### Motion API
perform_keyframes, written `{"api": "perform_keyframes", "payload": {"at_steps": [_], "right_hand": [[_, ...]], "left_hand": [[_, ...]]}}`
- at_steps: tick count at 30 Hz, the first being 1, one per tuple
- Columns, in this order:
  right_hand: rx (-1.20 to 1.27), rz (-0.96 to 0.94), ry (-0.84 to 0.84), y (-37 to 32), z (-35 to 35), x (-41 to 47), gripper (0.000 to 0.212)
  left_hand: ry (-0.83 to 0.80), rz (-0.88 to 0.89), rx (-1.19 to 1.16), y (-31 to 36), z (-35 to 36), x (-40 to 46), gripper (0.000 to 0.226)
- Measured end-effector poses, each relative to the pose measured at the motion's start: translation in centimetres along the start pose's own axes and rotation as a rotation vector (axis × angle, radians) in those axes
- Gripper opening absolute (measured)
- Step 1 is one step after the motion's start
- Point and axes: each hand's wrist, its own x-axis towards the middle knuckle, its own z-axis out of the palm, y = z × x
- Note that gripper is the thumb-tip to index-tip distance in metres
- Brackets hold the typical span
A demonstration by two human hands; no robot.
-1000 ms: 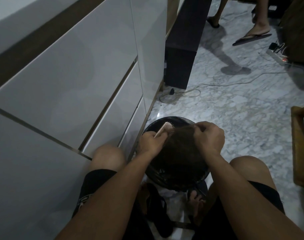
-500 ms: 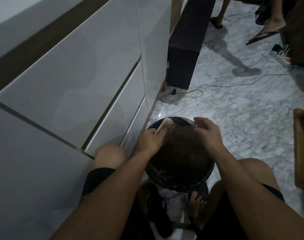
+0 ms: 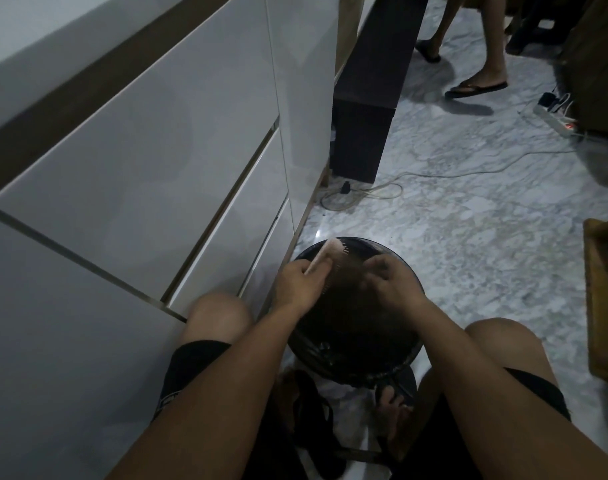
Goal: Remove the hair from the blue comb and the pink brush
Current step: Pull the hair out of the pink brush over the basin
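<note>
Pink brush (image 3: 333,252) — held over the far-left part of the black bin (image 3: 411,367), bristles facing right, head tilted up and away from you. Your left hand (image 3: 301,284) is clamped around its handle, just above the bin's left rim. Your right hand (image 3: 391,280) sits over the bin's middle, close beside the brush head, fingers curled and pinched together on a dark mass of hair (image 3: 351,271) — the exact pinch point is too dim to make out. The bin stands between your knees, a white cabinet (image 3: 157,161) to its left.
</note>
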Motion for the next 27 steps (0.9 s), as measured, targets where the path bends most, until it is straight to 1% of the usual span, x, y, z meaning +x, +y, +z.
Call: {"api": "perform_keyframes", "payload": {"at_steps": [1, 2, 3, 4, 6, 8, 10, 11, 12, 13, 14, 16, 17, 18, 20, 23, 25, 27], "right_hand": [[-0.006, 0.002, 0.061, -0.1, -0.4, 0.1, 0.021], [0.043, 0.021, 0.119, -0.1, -0.9, 0.2, 0.022], [0.17, 0.069, 0.165, -0.1, -1.4, 0.4, 0.025], [0.356, 0.133, 0.183, -0.2, -1.9, 0.5, 0.026], [0.692, 0.243, 0.183, -0.1, -2.7, 0.6, 0.024], [0.875, 0.326, 0.2, 0.0, -3.1, 0.8, 0.025], [1.026, 0.386, 0.232, 0.3, -3.4, 1.0, 0.027], [1.051, 0.396, 0.243, 0.2, -3.4, 1.0, 0.028], [0.999, 0.381, 0.255, 0.2, -3.5, 1.0, 0.028], [0.865, 0.338, 0.27, 0.1, -3.5, 0.9, 0.028], [0.676, 0.27, 0.275, 0.1, -3.4, 0.8, 0.027], [0.358, 0.129, 0.233, 0.0, -3.0, 0.5, 0.022], [0.268, 0.081, 0.193, -0.2, -2.6, 0.2, 0.022], [0.206, 0.042, 0.157, -0.1, -2.1, 0.0, 0.025], [0.065, -0.077, 0.131, 0.2, -1.0, -0.4, 0.037], [-0.123, -0.292, 0.109, 0.5, 0.2, -0.8, 0.05], [-0.143, -0.339, 0.095, 0.6, 0.6, -0.8, 0.049], [-0.142, -0.317, 0.058, 0.8, 0.8, -0.6, 0.04]], "left_hand": [[0.028, -0.02, -0.006, 0.0, -0.1, 0.1, 0.054], [0.049, -0.033, -0.001, -0.1, -0.2, 0.2, 0.055], [0.058, -0.038, 0.009, -0.1, -0.2, 0.2, 0.056], [0.06, -0.041, 0.019, -0.1, -0.2, 0.2, 0.055], [0.046, -0.037, 0.038, 0.0, -0.1, 0.2, 0.052], [0.034, -0.027, 0.064, 0.0, 0.1, 0.0, 0.05], [0.025, -0.024, 0.067, 0.0, 0.1, 0.0, 0.054], [0.016, -0.025, 0.06, 0.0, 0.1, -0.1, 0.057], [0.004, -0.026, 0.05, -0.1, 0.0, 0.0, 0.059], [-0.015, -0.032, 0.048, -0.1, 0.0, -0.1, 0.059], [-0.033, -0.039, 0.051, 0.0, -0.1, -0.1, 0.057], [-0.074, -0.05, 0.053, 0.1, -0.3, -0.2, 0.049], [-0.093, -0.053, 0.052, 0.2, -0.2, -0.2, 0.043], [-0.112, -0.06, 0.046, 0.3, -0.2, -0.4, 0.035], [-0.152, -0.064, 0.04, 0.3, 0.1, -0.6, 0.028], [-0.204, -0.04, 0.07, 0.4, 0.5, -0.9, 0.028], [-0.21, -0.025, 0.084, 0.3, 0.5, -0.9, 0.03], [-0.216, -0.01, 0.095, 0.3, 0.5, -0.8, 0.031]]}}
